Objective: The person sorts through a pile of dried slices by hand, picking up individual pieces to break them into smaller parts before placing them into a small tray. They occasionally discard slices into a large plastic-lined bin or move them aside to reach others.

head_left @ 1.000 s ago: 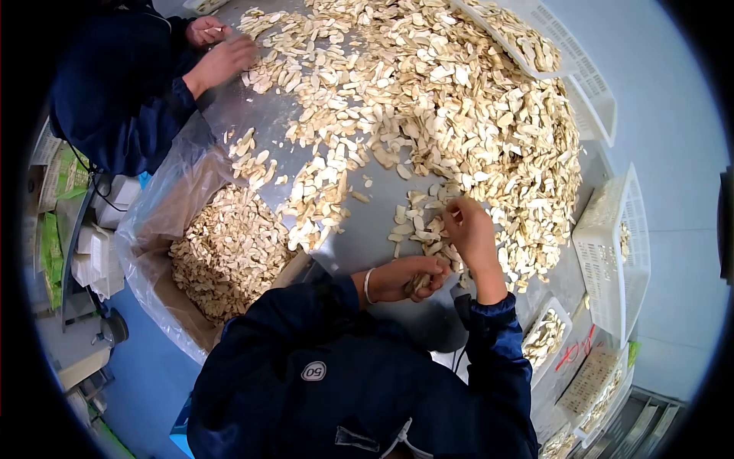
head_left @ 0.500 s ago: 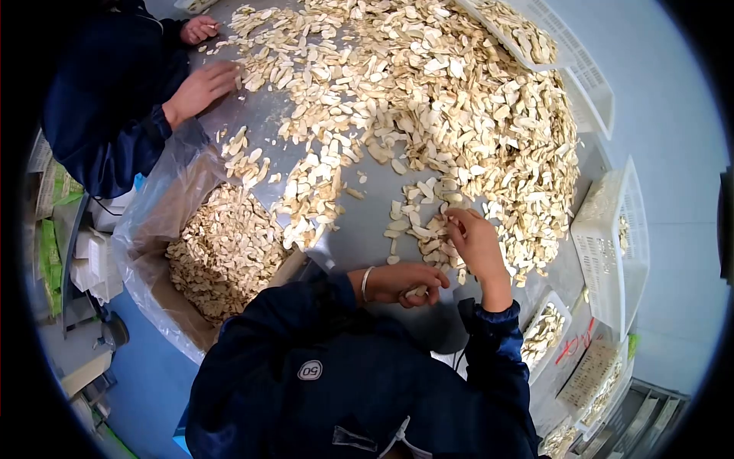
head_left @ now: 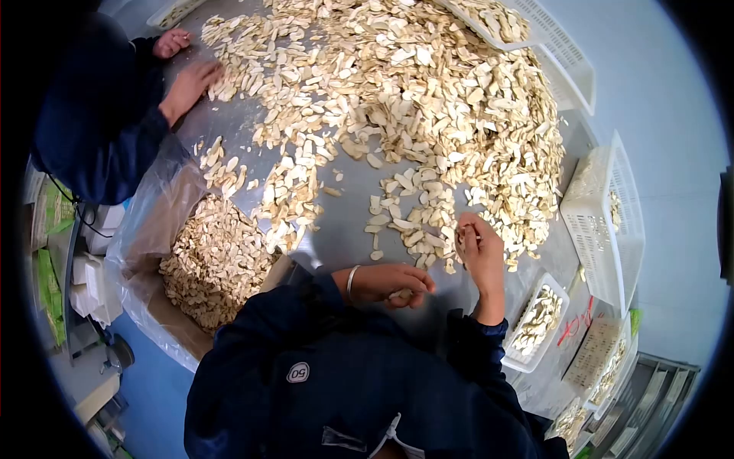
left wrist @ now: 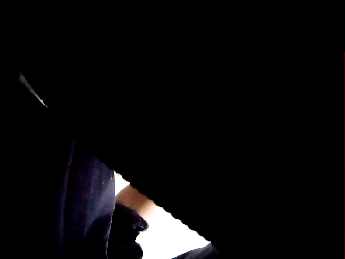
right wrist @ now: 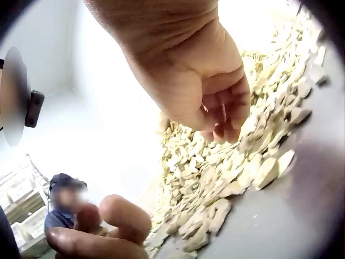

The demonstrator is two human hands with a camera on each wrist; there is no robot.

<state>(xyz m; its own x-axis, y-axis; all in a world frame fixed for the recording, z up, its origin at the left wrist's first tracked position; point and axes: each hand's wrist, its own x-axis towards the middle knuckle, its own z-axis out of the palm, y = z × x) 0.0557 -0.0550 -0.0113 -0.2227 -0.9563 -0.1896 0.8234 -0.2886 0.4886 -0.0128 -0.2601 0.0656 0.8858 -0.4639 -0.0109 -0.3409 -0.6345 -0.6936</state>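
Pale dried slices (head_left: 428, 210), oval and flat, lie in a loose cluster on the grey metal table just ahead of my hands. My left hand (head_left: 386, 283), with a bracelet at the wrist, holds a few slices in its curled fingers, close to the table's near side. To its right, my right hand (head_left: 483, 249) is bent down at the cluster's edge with its fingers curled together. A thin pale sliver shows between the thumb and fingers in the right wrist view. The left wrist view is mostly dark, covered by cloth.
A large heap of slices (head_left: 489, 115) fills the table's far side. At left stands a plastic-lined carton (head_left: 145, 283) of slices. White baskets (head_left: 592, 222) and a small tray (head_left: 562, 306) line the right side. Another person's hand (head_left: 187, 88) works at upper left.
My right hand has drawn back toward me from the cluster. My left hand has shifted slightly left, and fewer slices show in it than a second ago. The other person's hands moved left.
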